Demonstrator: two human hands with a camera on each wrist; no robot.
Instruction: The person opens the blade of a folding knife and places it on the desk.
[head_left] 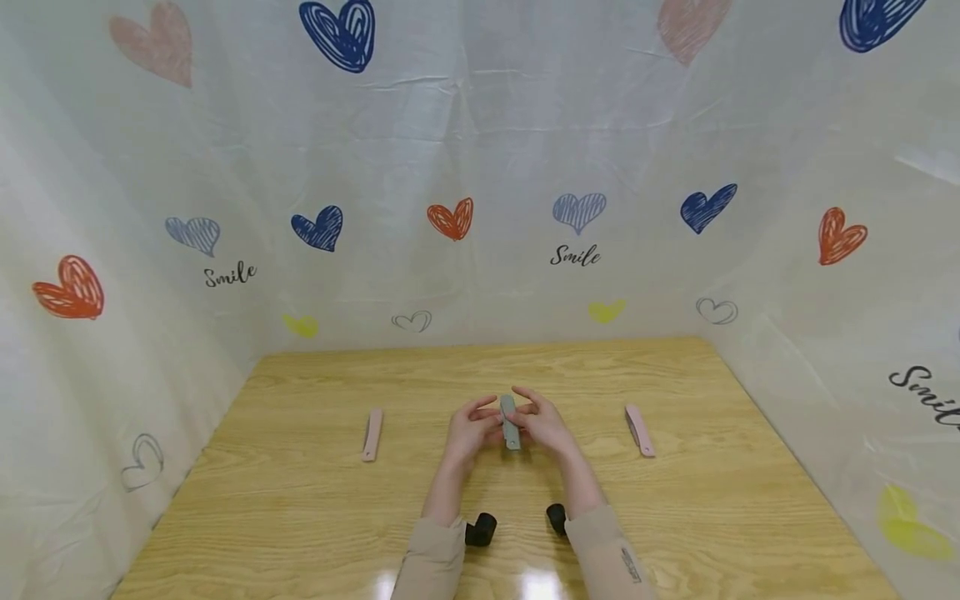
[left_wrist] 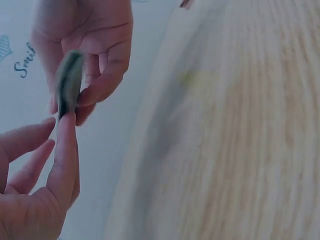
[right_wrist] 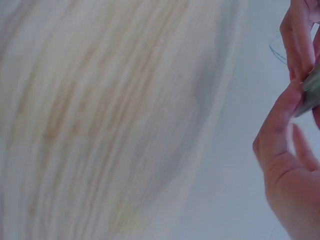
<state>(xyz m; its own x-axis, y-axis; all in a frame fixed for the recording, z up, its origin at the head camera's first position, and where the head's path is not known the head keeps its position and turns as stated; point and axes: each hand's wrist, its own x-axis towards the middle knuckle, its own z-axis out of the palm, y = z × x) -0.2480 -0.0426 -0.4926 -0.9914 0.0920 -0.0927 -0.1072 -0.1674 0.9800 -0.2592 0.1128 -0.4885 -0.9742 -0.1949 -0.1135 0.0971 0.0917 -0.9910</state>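
Note:
A slim grey-green folding tool [head_left: 510, 423], with a round pivot mark at its lower end, is held upright between both hands over the table. My right hand [head_left: 546, 423] pinches it, its thumb across the front face. From the other side my left hand [head_left: 468, 435] grips its edge with thumb and fingertips. The left wrist view shows the tool [left_wrist: 70, 82] edge-on, the left thumb against its lower end. In the right wrist view only part of the tool [right_wrist: 311, 94] shows, and fingers cover some of it.
Two pink tools of similar shape lie on the wooden table [head_left: 300, 500], one pink tool [head_left: 372, 435] to the left, another pink tool [head_left: 640, 431] to the right. Black wrist devices [head_left: 481, 529] sit by the sleeves. A white curtain [head_left: 510, 283] with printed hearts surrounds the table's back and sides.

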